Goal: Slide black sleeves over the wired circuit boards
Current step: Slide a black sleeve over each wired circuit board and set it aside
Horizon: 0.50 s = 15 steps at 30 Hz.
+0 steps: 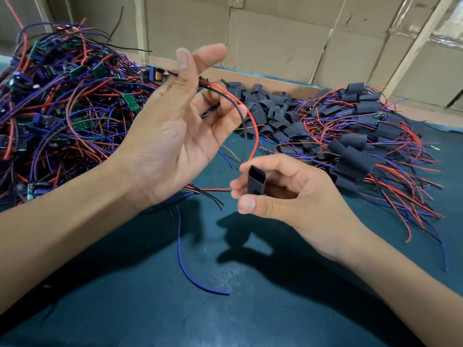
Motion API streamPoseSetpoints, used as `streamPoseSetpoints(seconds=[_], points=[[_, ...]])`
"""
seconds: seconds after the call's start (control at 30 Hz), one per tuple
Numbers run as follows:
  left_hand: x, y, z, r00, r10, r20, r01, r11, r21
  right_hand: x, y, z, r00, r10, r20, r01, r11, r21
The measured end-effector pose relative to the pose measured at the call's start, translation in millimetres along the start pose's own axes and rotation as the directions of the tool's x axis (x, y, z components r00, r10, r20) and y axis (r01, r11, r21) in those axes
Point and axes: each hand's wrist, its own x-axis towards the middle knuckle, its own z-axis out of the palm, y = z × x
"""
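A wired circuit board is pinched aloft by the left hand, its red and black leads dangling just above the black sleeve gripped open-mouthed in the right hand; threading is judged next.

both forearms are bare up to the frame edge; no sleeve, glove, watch or ring is visible. left hand and right hand are bare, five fingers each. fingernails are short and unpainted.
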Motion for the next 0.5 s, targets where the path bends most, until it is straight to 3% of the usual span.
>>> streamPoseSetpoints(seconds=[0.23,0.5], points=[[-1.8,-4.4,2.6,1.0,0.004,0.009,-0.004,1.0,0.02,-0.3,-1.0,0.8,0.998,-0.038,0.051,0.036,0.999,0.027],[-2.8,-6.5,10.4,0.995,0.005,-0.101,-0.012,0.997,-0.076,-0.7,-3.2,-0.4,0.994,-0.073,0.087,0.069,0.997,0.041]])
